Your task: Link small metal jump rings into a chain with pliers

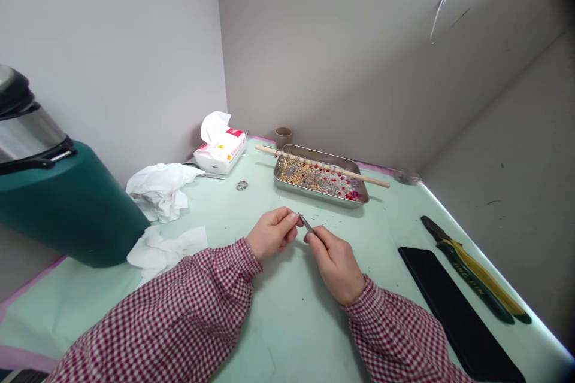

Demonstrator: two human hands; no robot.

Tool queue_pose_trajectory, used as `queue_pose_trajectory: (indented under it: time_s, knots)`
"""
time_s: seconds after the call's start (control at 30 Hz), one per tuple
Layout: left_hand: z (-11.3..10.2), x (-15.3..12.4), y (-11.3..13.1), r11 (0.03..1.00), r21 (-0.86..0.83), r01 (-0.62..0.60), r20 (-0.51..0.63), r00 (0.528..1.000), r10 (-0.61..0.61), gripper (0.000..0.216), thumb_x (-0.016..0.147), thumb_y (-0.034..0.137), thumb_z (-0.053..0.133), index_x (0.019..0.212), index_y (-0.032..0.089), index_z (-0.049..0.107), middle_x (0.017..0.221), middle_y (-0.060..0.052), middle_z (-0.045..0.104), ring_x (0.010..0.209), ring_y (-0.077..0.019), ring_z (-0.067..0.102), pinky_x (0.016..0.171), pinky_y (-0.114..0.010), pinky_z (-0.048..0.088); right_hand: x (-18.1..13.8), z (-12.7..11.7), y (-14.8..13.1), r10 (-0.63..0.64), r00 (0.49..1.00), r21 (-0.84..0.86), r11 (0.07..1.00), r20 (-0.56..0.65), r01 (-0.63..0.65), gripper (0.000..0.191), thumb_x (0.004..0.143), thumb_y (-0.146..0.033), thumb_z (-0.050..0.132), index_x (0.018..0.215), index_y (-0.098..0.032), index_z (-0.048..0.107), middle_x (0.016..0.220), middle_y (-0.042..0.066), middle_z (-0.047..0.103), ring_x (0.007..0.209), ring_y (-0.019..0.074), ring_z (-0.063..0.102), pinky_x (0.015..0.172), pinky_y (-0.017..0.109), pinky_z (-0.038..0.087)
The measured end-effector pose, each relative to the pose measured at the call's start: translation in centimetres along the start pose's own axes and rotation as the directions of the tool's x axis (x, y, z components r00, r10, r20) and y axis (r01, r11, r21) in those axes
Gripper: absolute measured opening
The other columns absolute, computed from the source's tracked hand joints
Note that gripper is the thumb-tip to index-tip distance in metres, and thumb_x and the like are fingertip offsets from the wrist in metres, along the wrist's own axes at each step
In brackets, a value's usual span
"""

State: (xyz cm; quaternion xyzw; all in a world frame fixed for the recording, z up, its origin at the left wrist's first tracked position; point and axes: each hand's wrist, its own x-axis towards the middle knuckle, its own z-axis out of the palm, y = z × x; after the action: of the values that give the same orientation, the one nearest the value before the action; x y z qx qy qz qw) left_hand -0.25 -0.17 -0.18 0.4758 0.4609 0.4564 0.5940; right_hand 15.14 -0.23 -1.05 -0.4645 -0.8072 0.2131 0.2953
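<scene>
Above the middle of the table, my left hand (275,228) is closed in a pinch, thumb against forefinger. Whatever it pinches is too small to make out. My right hand (338,258) grips a slim grey metal tool that looks like tweezers (306,223). Its narrow tip points up and left and meets the left fingertips. Just beyond both hands lies a shallow metal tray (320,196) of gold, clear and red beads (309,177). Resting across the tray is a wooden stick (359,176) with small things along it.
A green thermos jug (76,209) stands at the left by crumpled tissues (162,188). Behind are a tissue pack (222,149), a small brown cup (283,134) and a small round beaded piece (242,185). A black slab (453,311) and green-yellow pliers (478,272) lie at the right edge.
</scene>
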Motion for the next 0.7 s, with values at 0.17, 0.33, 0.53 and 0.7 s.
queue_pose_trajectory:
  time_s: [0.17, 0.33, 0.53, 0.7]
  knots:
    - [0.09, -0.17, 0.22, 0.995, -0.08, 0.064, 0.073, 0.996, -0.058, 0.026, 0.079, 0.04, 0.044, 0.08, 0.014, 0.048, 0.053, 0.005, 0.045, 0.033, -0.0022, 0.025, 0.033, -0.017, 0.025, 0.12, -0.27, 0.08, 0.036, 0.999, 0.084, 0.996, 0.019, -0.037, 0.029, 0.087, -0.032, 0.033, 0.074, -0.017, 0.053, 0.06, -0.001, 0.049, 0.057, 0.0111, 0.044, 0.055, 0.022, 0.032]
    - [-0.18, -0.15, 0.11, 0.994, -0.073, 0.077, 0.084, 0.994, -0.071, 0.025, 0.077, 0.039, 0.047, 0.079, 0.015, 0.049, 0.049, 0.007, 0.038, 0.035, -0.0021, 0.023, 0.032, -0.014, 0.018, 0.13, -0.48, -0.06, 0.043, 0.998, 0.116, 0.992, 0.04, -0.047, 0.029, 0.087, -0.033, 0.033, 0.074, -0.017, 0.054, 0.059, -0.002, 0.047, 0.056, 0.0108, 0.043, 0.053, 0.022, 0.033]
    - [-0.38, -0.27, 0.24, 0.977, -0.17, 0.13, 0.109, 0.988, -0.113, 0.025, 0.077, 0.04, 0.048, 0.076, 0.015, 0.048, 0.047, 0.007, 0.034, 0.035, -0.0021, 0.019, 0.031, -0.013, 0.014, 0.14, -0.78, 0.01, 0.054, 0.996, 0.172, 0.983, 0.065, -0.064, 0.028, 0.087, -0.035, 0.033, 0.076, -0.018, 0.052, 0.061, -0.002, 0.047, 0.056, 0.0107, 0.043, 0.054, 0.022, 0.034]
    - [-0.8, -0.35, 0.41, 0.934, -0.276, 0.227, 0.225, 0.96, -0.167, 0.022, 0.079, 0.038, 0.046, 0.074, 0.016, 0.046, 0.044, 0.009, 0.024, 0.035, -0.0024, 0.011, 0.031, -0.014, 0.009, 0.12, -0.61, 0.14, 0.007, 0.998, 0.158, 0.987, 0.067, -0.017, 0.026, 0.088, -0.033, 0.034, 0.074, -0.018, 0.05, 0.062, -0.002, 0.046, 0.059, 0.0109, 0.043, 0.057, 0.022, 0.034]
